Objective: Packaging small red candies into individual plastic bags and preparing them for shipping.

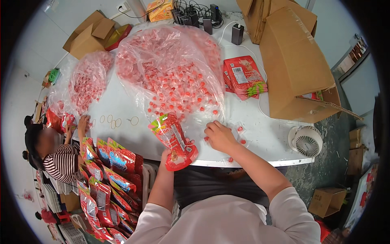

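Observation:
My left hand [166,154] is closed around a shiny red stand-up pouch [175,142] with green at its top corner. It is tilted over the table's front edge, and most of the hand is behind it. My right hand [219,137] rests on the tabletop just right of the pouch, fingers curled down on a small clear-wrapped red candy at their tips. A few more wrapped candies [243,142] lie scattered around that hand. Beyond both hands, a large clear plastic bag [170,53] lies open, with a heap of wrapped red candies [174,87] spilling toward me.
Flat red pouches [245,77] are stacked at right, beside a big cardboard box [298,61]. A small white fan [307,141] stands at the right corner. Filled pouches [109,183] crowd a container at left. Rubber bands [115,123] lie left of centre. A co-worker [61,158] sits at far left.

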Demonstrator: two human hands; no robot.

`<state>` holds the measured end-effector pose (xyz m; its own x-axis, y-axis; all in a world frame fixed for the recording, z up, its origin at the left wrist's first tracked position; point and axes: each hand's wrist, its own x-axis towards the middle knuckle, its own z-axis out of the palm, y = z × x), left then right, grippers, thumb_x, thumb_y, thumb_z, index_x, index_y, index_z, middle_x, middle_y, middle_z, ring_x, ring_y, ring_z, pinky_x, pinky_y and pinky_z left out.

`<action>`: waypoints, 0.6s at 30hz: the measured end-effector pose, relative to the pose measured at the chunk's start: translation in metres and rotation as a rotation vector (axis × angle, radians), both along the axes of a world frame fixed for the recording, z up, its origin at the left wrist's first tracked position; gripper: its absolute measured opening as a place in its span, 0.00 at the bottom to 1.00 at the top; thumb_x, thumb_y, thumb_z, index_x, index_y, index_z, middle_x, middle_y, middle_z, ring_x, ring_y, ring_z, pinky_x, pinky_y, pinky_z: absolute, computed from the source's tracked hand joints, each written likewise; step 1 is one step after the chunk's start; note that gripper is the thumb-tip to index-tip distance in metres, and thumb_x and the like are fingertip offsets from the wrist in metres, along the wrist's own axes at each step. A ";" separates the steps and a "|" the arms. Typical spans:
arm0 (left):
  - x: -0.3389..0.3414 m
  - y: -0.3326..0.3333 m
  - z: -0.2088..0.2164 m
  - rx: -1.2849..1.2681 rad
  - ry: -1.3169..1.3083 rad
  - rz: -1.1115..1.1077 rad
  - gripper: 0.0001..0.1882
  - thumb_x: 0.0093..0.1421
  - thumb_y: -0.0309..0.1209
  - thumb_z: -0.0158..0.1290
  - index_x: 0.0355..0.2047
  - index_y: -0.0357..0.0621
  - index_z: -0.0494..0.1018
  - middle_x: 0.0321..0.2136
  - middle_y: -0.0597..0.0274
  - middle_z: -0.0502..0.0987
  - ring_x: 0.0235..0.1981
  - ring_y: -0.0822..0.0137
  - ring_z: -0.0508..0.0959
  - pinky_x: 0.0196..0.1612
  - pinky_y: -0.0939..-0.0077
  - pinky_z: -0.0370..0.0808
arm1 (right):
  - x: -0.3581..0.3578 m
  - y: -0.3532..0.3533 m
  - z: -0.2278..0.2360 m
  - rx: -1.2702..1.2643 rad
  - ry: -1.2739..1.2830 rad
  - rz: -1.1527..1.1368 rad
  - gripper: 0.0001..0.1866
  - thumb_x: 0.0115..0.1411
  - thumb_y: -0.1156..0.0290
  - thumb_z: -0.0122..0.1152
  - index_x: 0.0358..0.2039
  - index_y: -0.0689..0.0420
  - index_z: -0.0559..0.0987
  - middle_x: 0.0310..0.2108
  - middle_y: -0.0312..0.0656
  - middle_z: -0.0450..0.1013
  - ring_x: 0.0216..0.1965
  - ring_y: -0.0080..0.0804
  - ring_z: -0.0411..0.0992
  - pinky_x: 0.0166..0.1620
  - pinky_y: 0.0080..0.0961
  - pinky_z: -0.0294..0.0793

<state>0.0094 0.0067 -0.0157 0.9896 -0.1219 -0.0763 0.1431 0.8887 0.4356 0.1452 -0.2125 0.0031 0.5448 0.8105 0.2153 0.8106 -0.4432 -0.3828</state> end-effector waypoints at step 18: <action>-0.002 0.002 -0.003 0.007 -0.021 -0.029 0.42 0.52 0.40 0.63 0.65 0.44 0.58 0.55 0.50 0.69 0.64 0.44 0.63 0.66 0.48 0.62 | 0.014 0.032 0.010 0.110 -0.178 -0.218 0.26 0.57 0.56 0.62 0.51 0.59 0.74 0.54 0.47 0.65 0.53 0.42 0.64 0.53 0.41 0.65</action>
